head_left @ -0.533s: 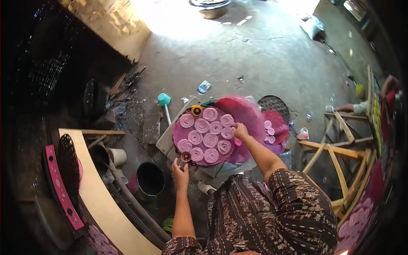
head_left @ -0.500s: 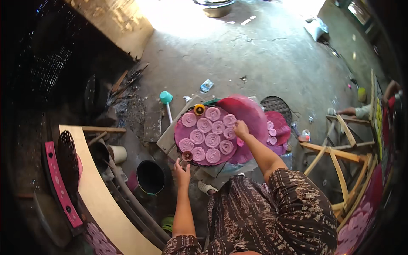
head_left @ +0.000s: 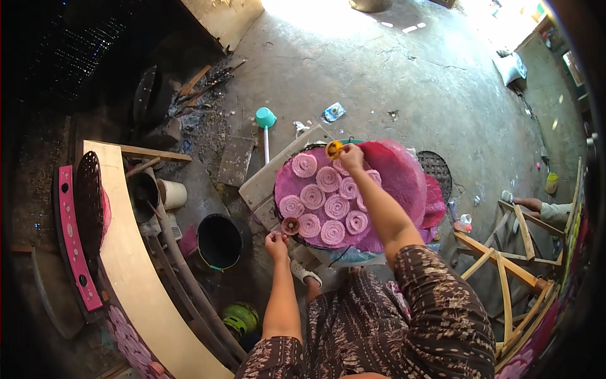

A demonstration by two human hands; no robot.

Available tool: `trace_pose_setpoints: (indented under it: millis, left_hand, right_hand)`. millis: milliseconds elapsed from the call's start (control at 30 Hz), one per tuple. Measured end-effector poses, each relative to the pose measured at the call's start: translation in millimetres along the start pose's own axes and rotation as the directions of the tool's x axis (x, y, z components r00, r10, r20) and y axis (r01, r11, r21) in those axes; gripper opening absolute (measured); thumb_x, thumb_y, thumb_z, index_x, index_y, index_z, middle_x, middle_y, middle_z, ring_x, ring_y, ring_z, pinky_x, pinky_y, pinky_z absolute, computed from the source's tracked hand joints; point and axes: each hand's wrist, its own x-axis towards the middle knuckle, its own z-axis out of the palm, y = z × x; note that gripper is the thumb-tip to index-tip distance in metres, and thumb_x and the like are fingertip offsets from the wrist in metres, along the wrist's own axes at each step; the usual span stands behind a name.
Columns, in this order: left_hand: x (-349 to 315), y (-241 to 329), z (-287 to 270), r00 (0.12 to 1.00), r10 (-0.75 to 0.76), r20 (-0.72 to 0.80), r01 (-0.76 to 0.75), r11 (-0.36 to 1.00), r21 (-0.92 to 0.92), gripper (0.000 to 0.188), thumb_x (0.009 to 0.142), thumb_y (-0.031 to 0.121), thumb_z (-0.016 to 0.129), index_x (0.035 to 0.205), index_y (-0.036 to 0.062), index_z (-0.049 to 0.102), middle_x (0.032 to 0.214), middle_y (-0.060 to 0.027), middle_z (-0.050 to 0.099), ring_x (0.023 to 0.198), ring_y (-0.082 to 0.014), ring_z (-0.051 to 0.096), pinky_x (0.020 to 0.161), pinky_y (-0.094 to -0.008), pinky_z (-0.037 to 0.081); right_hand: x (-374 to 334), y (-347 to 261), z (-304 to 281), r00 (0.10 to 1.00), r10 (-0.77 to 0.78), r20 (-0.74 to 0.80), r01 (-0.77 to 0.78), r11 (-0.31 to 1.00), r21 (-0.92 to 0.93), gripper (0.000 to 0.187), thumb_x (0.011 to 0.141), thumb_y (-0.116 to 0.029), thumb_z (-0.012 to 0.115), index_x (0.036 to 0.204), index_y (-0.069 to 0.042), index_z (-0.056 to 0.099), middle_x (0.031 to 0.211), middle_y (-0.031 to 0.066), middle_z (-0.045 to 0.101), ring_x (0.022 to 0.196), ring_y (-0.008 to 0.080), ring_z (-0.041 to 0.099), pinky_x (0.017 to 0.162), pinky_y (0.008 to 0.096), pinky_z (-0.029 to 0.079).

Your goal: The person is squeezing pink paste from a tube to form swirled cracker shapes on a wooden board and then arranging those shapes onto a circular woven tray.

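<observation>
Stretching past the tray (head_left: pixel 287 185) toward twelve o'clock, floor (head_left: pixel 303 82) is seen; a yellow piece (head_left: pixel 334 150) is pinched at ten o'clock by the right hand (head_left: pixel 351 158); the left hand (head_left: pixel 276 245) cannot be judged.

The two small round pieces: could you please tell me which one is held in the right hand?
The yellow piece is in the right hand, whereas the brown piece is by the left hand.

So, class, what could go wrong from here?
The right hand seems to hold the yellow piece near the pink coils; a slip might drop it onto them.
The right forearm crosses above some coils and could brush them if lowered.
The brown piece, at the pink sheet's edge beside the left hand, may get knocked off.
</observation>
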Motion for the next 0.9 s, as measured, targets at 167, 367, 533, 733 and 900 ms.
trace_pose_setpoints:
  millis: [167,367,533,733,900]
  left_hand:
    - [-21.9,-8.4,-16.6,0.993,0.116,-0.007,-0.116,0.993,0.007,0.018,0.088,0.012,0.060,0.098,0.0003,0.051,0.085,-0.0052,0.056,0.065,-0.0109,0.057,0.056,-0.0232,0.049]
    - [-4.7,-7.6,-10.7,0.954,0.301,-0.007,-0.267,0.858,0.438,0.014,0.085,0.008,0.061,0.095,-0.0003,0.054,0.086,-0.0101,0.063,0.070,-0.0147,0.062,0.059,-0.0253,0.051]
    - [-2.6,-9.3,-7.1,0.991,0.026,-0.128,-0.022,0.999,0.035,0.013,0.089,0.006,0.056,0.098,-0.0032,0.054,0.087,-0.0081,0.060,0.064,-0.0123,0.058,0.057,-0.0234,0.049]
    - [-30.7,-20.6,-17.4,0.997,-0.043,-0.071,0.030,0.985,-0.168,0.014,0.089,0.005,0.051,0.102,-0.0018,0.051,0.089,-0.0076,0.058,0.067,-0.0127,0.057,0.061,-0.0239,0.050]
    - [-88.3,1.9,-11.6,0.999,-0.010,0.040,0.015,0.992,-0.127,0.016,0.086,0.005,0.051,0.100,0.0001,0.046,0.095,-0.0111,0.053,0.073,-0.0159,0.058,0.060,-0.0267,0.052]
  right_hand:
    - [-34.8,31.9,-96.8,0.878,-0.108,0.467,0.086,0.994,0.067,0.017,0.073,-0.014,0.066,0.082,0.000,0.064,0.070,0.0064,0.063,0.063,0.0132,0.060,0.058,0.0296,0.049]
    - [-118.3,78.1,-146.9,0.900,0.016,0.435,0.146,0.931,-0.336,0.015,0.071,-0.013,0.061,0.080,-0.001,0.060,0.077,0.0200,0.064,0.075,0.0356,0.064,0.066,0.0417,0.049]
    - [-143.8,107.0,-125.8,0.947,-0.025,0.321,0.082,0.982,-0.168,0.017,0.073,-0.004,0.055,0.089,0.001,0.061,0.083,0.0182,0.065,0.080,0.0281,0.065,0.070,0.0368,0.050]
    - [-154.5,95.8,-157.6,0.895,0.117,0.430,-0.032,0.979,-0.200,0.018,0.075,-0.003,0.058,0.090,0.000,0.065,0.082,0.0152,0.067,0.078,0.0254,0.066,0.071,0.0351,0.051]
    - [-176.6,56.9,-177.4,0.865,0.109,0.489,-0.069,0.993,-0.101,0.011,0.082,-0.008,0.060,0.087,0.002,0.062,0.073,0.0100,0.065,0.066,0.0161,0.061,0.060,0.0310,0.048]
